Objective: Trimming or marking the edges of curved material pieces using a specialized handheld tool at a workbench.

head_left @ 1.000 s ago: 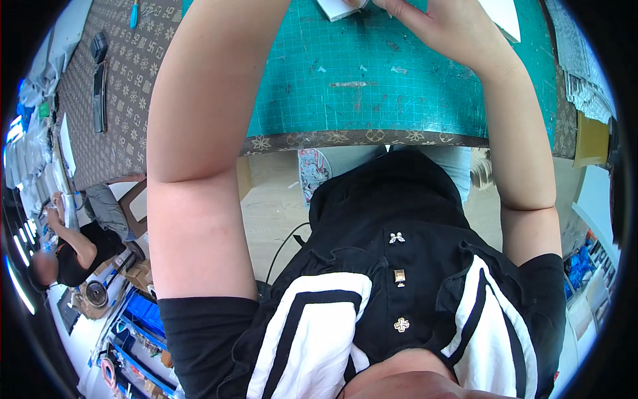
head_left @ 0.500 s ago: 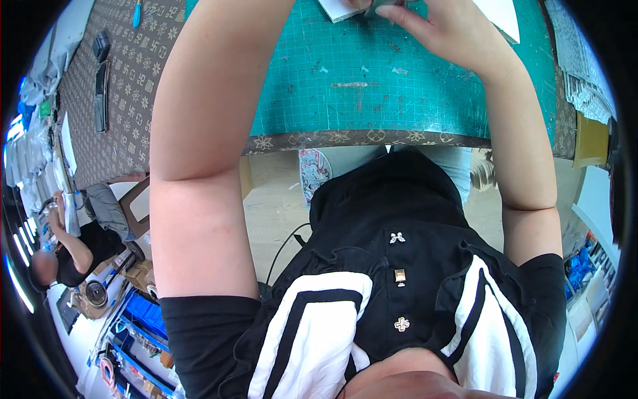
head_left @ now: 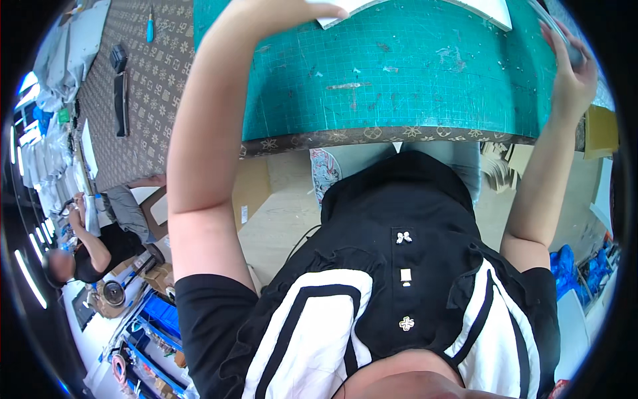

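A white board piece [head_left: 480, 9] with a curved near edge lies on the green cutting mat [head_left: 372, 73] at the top of the view, its far part cut off. My left hand [head_left: 282, 14] is at its left corner, one digit stretched out over or against the board; the other fingers are beyond the picture's edge. At the mat's far right, my right hand [head_left: 573, 80] is closed round a grey, elongated object [head_left: 563, 48]. Its exact kind does not show. The right hand is apart from the white board.
A black-handled tool [head_left: 120, 103] and a blue-handled tool [head_left: 150, 30] lie on the patterned table cover [head_left: 149, 93] at left. Stacked pale sheets and a yellowish box [head_left: 600, 132] stand at right. Another person [head_left: 100, 246] sits at far left near blue shelving [head_left: 143, 346].
My right hand has moved from the white board out to the right edge of the mat, with the grey object. My left hand has come into view at the board's left corner.
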